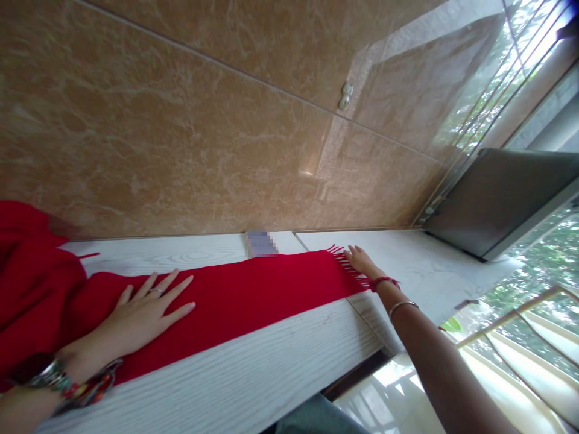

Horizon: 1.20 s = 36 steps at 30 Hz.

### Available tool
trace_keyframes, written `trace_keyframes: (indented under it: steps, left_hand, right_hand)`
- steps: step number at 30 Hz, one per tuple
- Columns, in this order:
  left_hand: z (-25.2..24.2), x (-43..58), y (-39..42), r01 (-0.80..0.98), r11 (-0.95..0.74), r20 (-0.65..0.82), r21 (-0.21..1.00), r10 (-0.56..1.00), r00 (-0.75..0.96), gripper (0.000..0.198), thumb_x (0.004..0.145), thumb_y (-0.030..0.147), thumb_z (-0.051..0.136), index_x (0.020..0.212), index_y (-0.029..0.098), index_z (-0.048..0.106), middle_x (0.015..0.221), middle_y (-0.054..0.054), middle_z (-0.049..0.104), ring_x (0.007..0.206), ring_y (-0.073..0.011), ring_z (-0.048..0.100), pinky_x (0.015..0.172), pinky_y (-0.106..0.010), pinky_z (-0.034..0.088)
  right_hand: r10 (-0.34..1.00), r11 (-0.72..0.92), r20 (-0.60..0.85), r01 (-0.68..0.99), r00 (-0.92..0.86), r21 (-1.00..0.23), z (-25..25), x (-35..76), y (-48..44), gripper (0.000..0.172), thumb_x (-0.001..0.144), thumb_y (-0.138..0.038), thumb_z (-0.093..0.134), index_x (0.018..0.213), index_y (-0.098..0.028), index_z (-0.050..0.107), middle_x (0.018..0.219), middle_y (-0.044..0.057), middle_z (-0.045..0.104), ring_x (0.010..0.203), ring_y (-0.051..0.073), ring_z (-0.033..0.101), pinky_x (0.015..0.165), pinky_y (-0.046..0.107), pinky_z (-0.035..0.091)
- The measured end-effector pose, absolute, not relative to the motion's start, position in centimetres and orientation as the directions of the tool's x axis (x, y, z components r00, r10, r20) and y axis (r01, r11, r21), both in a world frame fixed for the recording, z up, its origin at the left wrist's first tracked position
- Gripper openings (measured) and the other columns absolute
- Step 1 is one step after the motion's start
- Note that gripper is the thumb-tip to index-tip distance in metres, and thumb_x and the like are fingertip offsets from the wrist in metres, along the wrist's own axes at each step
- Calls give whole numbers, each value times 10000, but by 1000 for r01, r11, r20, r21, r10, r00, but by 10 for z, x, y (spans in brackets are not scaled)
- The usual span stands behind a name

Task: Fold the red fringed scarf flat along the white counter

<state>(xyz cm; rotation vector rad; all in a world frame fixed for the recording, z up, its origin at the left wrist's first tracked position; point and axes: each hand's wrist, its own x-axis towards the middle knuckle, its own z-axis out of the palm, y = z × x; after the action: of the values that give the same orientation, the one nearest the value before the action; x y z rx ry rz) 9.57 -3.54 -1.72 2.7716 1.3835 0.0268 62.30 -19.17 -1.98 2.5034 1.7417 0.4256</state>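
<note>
A long red scarf (253, 286) lies stretched along a white wood-grain table (271, 355), with fringe at its right end. On the left it gathers into a loose, bunched pile (31, 283). My left hand (145, 307) rests flat on the scarf near that pile, fingers spread; it wears a ring, a watch and beaded bracelets. At the fringed end is my right hand (359, 260), fingers stretched out along the tassels, a red cord and a bangle at its wrist. A small box-like item (261, 244), partly blurred out, sits just behind the scarf's far edge.
A brown marbled tile wall (203, 138) rises right behind the table. To the right stands a dark flat panel (506, 199) with a light edge, close to a window. A metal railing (511, 316) and a green object (451, 325) are at the lower right.
</note>
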Motion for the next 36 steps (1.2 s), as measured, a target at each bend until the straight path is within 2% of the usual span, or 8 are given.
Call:
trace_keyframes:
  steps: [5, 9, 14, 19, 25, 29, 32, 36]
  left_hand:
    - [-15, 97, -38, 815, -578, -16, 30, 815, 579, 575, 832, 511, 298, 1365, 344, 162, 1459, 25, 127, 1324, -302, 84, 1009, -557, 117]
    - [-13, 98, -39, 817, -577, -18, 23, 817, 577, 563, 837, 500, 300, 1363, 343, 173, 1459, 20, 118, 1323, -299, 96, 1009, -551, 123]
    - [-11, 98, -40, 809, -588, -35, 15, 808, 588, 578, 838, 518, 284, 1369, 343, 140, 1462, 20, 100, 1326, -298, 69, 1009, -553, 119]
    - [-9, 101, -41, 823, -569, -60, 6, 821, 568, 579, 837, 514, 282, 1368, 347, 121, 1463, 22, 96, 1327, -290, 71, 1018, -536, 106]
    - [-6, 102, -43, 832, -555, -56, 9, 830, 555, 570, 831, 460, 322, 1364, 335, 162, 1461, 26, 93, 1326, -294, 67, 1018, -536, 98]
    - [-3, 102, -44, 835, -550, -91, -29, 833, 546, 568, 837, 437, 311, 1368, 322, 148, 1462, 29, 64, 1329, -283, 43, 1025, -520, 94]
    - [-2, 103, -44, 834, -551, -115, -38, 831, 544, 567, 843, 444, 289, 1371, 320, 123, 1463, 33, 34, 1329, -282, 21, 1027, -518, 83]
    - [-3, 102, -42, 832, -554, -125, -23, 827, 548, 566, 853, 471, 254, 1372, 327, 82, 1464, 36, 12, 1329, -279, 14, 1030, -515, 66]
  right_hand:
    - [934, -307, 231, 941, 271, 139, -26, 610, -172, 454, 908, -277, 222, 1326, -151, 345, 1351, 101, 392, 1262, 217, 301, 1023, 402, 291]
    - [945, -294, 168, 953, 279, 73, -37, 609, -160, 419, 902, -354, 255, 1263, -246, 439, 1330, 35, 434, 1236, 185, 354, 1010, 390, 316]
    - [843, -494, 243, 869, 480, -1, -28, 634, -188, 439, 901, -307, 209, 1247, -175, 445, 1322, 174, 407, 1228, 350, 331, 850, 671, 307]
    - [838, -473, 304, 881, 453, -8, -27, 622, -225, 436, 892, -277, 244, 1264, -149, 430, 1313, 156, 424, 1252, 281, 314, 979, 512, 311]
    - [944, -243, 215, 968, 250, -59, -56, 578, -270, 507, 889, -429, 264, 1327, -189, 355, 1371, 116, 359, 1265, 242, 302, 1015, 449, 286]
    - [917, -376, 126, 925, 379, -46, -52, 588, -286, 489, 900, -425, 235, 1342, -234, 319, 1400, 95, 315, 1286, 253, 253, 983, 515, 289]
    - [844, -514, 174, 858, 508, -13, -38, 604, -289, 470, 899, -398, 229, 1309, -217, 370, 1368, 139, 355, 1265, 316, 279, 895, 628, 310]
    - [849, -480, 257, 877, 462, 8, -16, 605, -271, 471, 888, -326, 265, 1291, -116, 391, 1351, 193, 360, 1261, 318, 287, 941, 579, 308]
